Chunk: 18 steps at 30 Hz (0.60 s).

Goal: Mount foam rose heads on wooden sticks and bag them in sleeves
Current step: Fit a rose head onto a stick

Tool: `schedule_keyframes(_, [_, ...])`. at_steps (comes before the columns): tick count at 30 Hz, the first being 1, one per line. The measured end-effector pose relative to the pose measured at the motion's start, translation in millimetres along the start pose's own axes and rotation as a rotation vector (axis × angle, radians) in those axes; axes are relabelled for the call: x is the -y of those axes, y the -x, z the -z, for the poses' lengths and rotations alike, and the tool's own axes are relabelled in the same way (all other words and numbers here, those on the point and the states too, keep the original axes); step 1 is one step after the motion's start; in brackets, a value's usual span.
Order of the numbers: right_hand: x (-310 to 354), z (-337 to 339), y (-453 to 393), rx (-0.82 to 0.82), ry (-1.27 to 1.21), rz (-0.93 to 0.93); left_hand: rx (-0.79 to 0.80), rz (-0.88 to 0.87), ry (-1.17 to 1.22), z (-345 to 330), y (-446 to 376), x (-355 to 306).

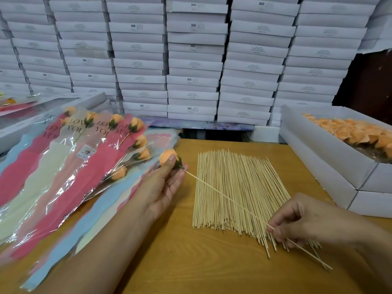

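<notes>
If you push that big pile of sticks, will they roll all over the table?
Probably some would. The pile of sticks lies loose on the table, with nothing tying it, and thin round sticks tend to roll sideways. They look very light, so a small push might scatter them. The one stick held between the hands stays straight, so they seem fairly stiff.

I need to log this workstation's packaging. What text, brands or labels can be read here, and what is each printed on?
"SGS": end labels of the stacked white boxes.
"LOVE YOU", partly cut off by folds: the clear sleeves holding finished roses.
Fine print on the box labels: too small to read.
Round sticker on one sleeve: blurred, unreadable.
</notes>
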State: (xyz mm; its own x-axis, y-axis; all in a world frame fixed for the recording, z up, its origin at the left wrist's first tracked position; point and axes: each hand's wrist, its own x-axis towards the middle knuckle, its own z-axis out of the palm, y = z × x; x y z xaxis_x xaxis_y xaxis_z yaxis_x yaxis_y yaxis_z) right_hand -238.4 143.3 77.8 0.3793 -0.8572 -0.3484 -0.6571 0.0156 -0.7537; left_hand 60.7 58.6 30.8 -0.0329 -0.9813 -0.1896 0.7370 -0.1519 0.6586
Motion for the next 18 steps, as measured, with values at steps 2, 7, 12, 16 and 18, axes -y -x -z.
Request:
schedule_keyframes(2, [-0.7,0.0,-0.2,-0.008,0.01,-0.002,-0.003,-0.001,-0.003,-0.5,0.5,0.2])
schedule_keyframes(7, [-0.9,0.6,-0.3,-0.007,0.016,0.005,-0.007,-0.007,0.003,-1.2,1.1,0.4])
schedule_keyframes(12, [-2.6,1.1,-0.8,0.002,0.01,0.016,-0.007,-0.002,0.005,0.1,0.5,-0.4])
schedule_keyframes(16, [-3.5,1.8,-0.2,0.004,0.005,0.036,-0.004,-0.008,-0.01,0.4,-0.6,-0.2])
schedule_keyframes(18, [-4.1,1.9,-0.5,0.003,0.012,0.041,-0.004,-0.007,-0.011,0.8,-0.9,-0.3])
